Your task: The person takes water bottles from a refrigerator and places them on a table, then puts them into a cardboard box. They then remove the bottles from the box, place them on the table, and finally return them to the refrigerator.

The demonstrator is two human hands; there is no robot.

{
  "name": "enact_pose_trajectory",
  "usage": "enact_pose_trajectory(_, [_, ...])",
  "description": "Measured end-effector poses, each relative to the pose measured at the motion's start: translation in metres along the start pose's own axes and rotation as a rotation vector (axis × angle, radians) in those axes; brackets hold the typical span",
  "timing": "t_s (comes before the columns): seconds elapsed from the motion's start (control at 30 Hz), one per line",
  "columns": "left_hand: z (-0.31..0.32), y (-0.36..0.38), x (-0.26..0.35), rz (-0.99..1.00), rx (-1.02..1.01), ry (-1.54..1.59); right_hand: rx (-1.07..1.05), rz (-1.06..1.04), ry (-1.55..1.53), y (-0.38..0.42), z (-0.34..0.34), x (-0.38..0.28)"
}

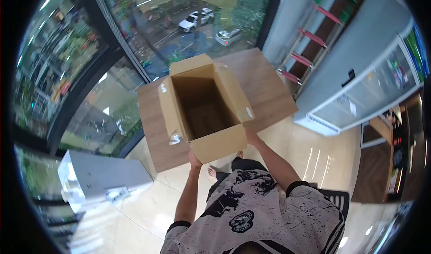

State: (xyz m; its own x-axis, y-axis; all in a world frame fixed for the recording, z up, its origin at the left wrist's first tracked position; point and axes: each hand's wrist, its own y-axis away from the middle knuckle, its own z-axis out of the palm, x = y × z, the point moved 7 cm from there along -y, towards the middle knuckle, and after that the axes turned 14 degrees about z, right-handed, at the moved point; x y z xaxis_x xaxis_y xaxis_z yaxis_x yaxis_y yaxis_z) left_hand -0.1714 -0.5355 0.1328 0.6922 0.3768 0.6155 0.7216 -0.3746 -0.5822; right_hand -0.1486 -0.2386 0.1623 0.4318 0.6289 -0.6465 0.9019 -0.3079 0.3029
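Note:
An open cardboard box (pixel 179 108) stands on the wooden table (pixel 269 85), its flaps folded outward and its inside bare. My left hand (pixel 195 159) grips the near left corner, just below the front flap (pixel 218 145). At the near right corner, my right hand (pixel 252 137) holds the box from the side. The fingers of both hands are partly hidden by the cardboard. Torn bits of whitish tape (pixel 175 139) cling to the side flaps.
Tall windows (pixel 179 11) rise behind the table. To the right stand a ladder with red steps (pixel 310 37) and a glass-door fridge (pixel 359 97). A white cabinet-like box (pixel 107 175) is on the floor at left. A black chair (pixel 334 198) sits behind me.

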Motion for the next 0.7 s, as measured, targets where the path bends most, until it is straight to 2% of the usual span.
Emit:
enact_pose_trajectory(0.03, [0.002, 0.004, 0.002, 0.018, -0.033, 0.02, -0.028, 0.088, -0.224, 0.007, -0.007, 0.019])
enact_pose_trajectory(0.07, [0.012, 0.023, -0.005, -0.136, -0.164, 0.019, -0.006, 0.117, -0.237, 0.019, -0.016, 0.034])
enact_pose_trajectory(0.1, [0.019, 0.037, -0.007, -0.285, -0.296, 0.011, 0.022, 0.262, -0.249, 0.033, -0.025, 0.058])
enact_pose_trajectory(0.13, [0.015, 0.05, -0.004, -0.41, -0.232, 0.105, 0.053, 0.403, -0.266, 0.047, -0.034, 0.082])
enact_pose_trajectory(0.17, [0.007, 0.059, 0.007, -0.534, -0.171, 0.193, 0.087, 0.44, -0.243, 0.059, -0.039, 0.11])
enact_pose_trajectory(0.23, [-0.005, 0.078, 0.023, -0.476, -0.163, 0.008, 0.151, 0.579, -0.19, 0.086, -0.039, 0.192])
enact_pose_trajectory(0.27, [-0.01, 0.082, 0.034, -0.374, -0.188, -0.062, 0.183, 0.684, -0.158, 0.107, -0.034, 0.241])
enact_pose_trajectory(0.3, [-0.012, 0.086, 0.043, -0.267, -0.208, -0.124, 0.383, 0.635, -0.037, 0.129, -0.031, 0.284])
enact_pose_trajectory(0.37, [-0.009, 0.117, 0.031, -0.412, -0.246, -0.071, 0.447, 0.718, -0.007, 0.174, -0.031, 0.337])
enact_pose_trajectory(0.43, [-0.002, 0.131, 0.028, -0.305, -0.338, -0.132, 0.208, 1.014, 0.119, 0.203, -0.021, 0.39])
enact_pose_trajectory(0.47, [0.002, 0.132, 0.025, -0.278, -0.359, -0.122, 0.224, 1.037, 0.097, 0.205, -0.018, 0.417])
enact_pose_trajectory(0.5, [0.012, 0.139, 0.018, -0.384, -0.484, -0.079, 0.234, 0.991, 0.196, 0.2, -0.014, 0.446])
enact_pose_trajectory(0.53, [0.023, 0.146, 0.015, -0.495, -0.611, -0.042, 0.239, 0.944, 0.298, 0.2, -0.014, 0.466])
enact_pose_trajectory(0.57, [0.029, 0.137, 0.022, -0.457, -0.652, -0.071, 0.245, 0.965, 0.285, 0.204, -0.033, 0.463])
enact_pose_trajectory(0.63, [0.056, 0.151, -0.011, -0.38, -0.768, -0.055, 0.305, 1.088, -0.087, 0.195, -0.082, 0.445])
enact_pose_trajectory(0.67, [0.069, 0.155, -0.026, -0.448, -0.811, -0.045, 0.46, 1.07, -0.184, 0.183, -0.097, 0.46])
enact_pose_trajectory(0.7, [0.086, 0.158, -0.037, -0.521, -0.846, -0.038, 0.47, 1.067, -0.193, 0.17, -0.111, 0.469])
